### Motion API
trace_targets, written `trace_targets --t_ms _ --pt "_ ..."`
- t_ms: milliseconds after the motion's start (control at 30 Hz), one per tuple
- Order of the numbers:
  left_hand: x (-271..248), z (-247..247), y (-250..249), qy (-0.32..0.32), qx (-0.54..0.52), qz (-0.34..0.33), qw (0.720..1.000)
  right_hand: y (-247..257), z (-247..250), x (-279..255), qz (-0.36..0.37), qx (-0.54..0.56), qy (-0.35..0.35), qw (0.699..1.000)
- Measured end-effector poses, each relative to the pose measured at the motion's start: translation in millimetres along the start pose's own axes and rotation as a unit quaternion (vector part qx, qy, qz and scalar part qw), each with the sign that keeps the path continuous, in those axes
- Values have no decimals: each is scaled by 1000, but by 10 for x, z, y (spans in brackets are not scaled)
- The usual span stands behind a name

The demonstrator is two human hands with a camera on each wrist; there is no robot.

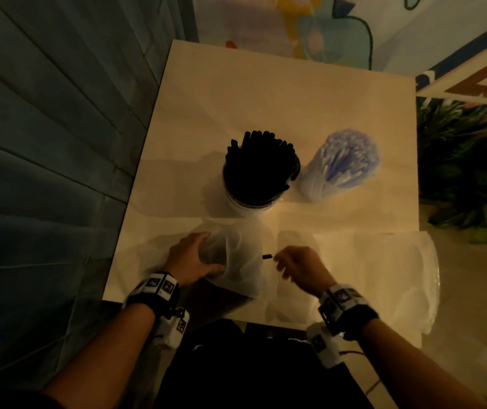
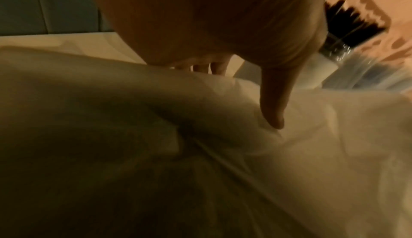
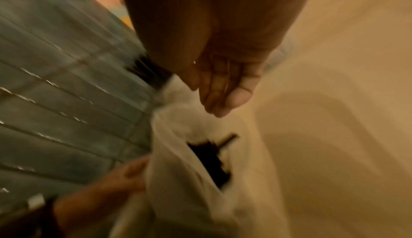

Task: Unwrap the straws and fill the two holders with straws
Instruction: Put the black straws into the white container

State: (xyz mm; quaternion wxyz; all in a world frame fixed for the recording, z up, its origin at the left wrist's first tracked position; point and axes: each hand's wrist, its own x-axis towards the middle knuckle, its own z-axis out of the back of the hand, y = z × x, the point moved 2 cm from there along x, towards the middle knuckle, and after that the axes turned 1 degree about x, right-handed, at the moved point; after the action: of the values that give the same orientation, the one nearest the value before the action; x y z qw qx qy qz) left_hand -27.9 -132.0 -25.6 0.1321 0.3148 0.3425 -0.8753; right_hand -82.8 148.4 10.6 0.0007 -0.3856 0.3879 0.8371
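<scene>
On the pale table (image 1: 295, 107) a clear holder (image 1: 254, 199) stands packed with black straws (image 1: 258, 166). To its right stands a bundle of blue-and-white wrapped straws (image 1: 342, 160). My left hand (image 1: 198, 256) grips a translucent plastic bag (image 1: 239, 270) near the front edge, its thumb (image 2: 274, 111) pressing into the film. Black straws (image 3: 211, 160) show through a tear in the bag. My right hand (image 1: 279, 259) hovers just right of that tear with its fingers (image 3: 214, 99) held together, and nothing shows between them.
Loose clear plastic wrap (image 1: 384, 276) lies spread over the table's front right corner. A grey tiled wall (image 1: 44, 143) runs along the left side. A leafy plant (image 1: 466, 160) stands off the right edge, and a painted wall (image 1: 310, 25) is behind.
</scene>
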Motion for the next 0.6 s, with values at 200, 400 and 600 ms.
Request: trace_targets --t_ms 200,400,600 --pt "150 -144 -4 -22 72 7 997 -72 -543 200 -98 9 124 987" --pt "132 -222 -3 2 -107 -14 994 57 -813 459 -110 28 52 992" --pt "75 -166 8 8 -139 -31 990 141 -822 422 -88 160 -60 981"
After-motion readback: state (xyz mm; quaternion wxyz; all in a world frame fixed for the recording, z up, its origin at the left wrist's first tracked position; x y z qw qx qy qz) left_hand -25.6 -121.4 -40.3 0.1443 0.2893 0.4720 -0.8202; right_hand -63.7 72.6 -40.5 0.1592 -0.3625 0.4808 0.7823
